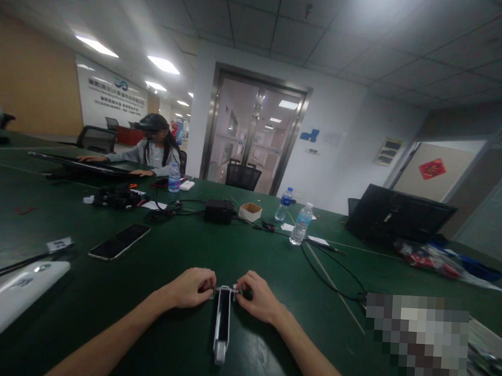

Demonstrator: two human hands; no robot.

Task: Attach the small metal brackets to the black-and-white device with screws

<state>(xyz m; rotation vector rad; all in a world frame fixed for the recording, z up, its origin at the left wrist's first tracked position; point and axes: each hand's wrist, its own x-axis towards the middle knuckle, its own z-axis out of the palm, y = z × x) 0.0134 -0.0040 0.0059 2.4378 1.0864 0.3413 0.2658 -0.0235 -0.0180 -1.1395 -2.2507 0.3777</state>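
Observation:
A slim grey and black tool (222,324) lies lengthwise on the green table (180,263), its far end pointing away from me. My left hand (192,288) is closed with its fingers pinched at the left side of that far end. My right hand (257,295) is closed the same way on the right side, with a small dark part showing at its fingertips. Both forearms rest on the table on either side of the tool.
A black phone (120,240) and a white device (11,300) lie to the left. Water bottles (301,224), a small cardboard box (250,211), a black box (219,211) and cables sit further off. A black case (395,213) stands right. Another person (152,149) sits at the far left.

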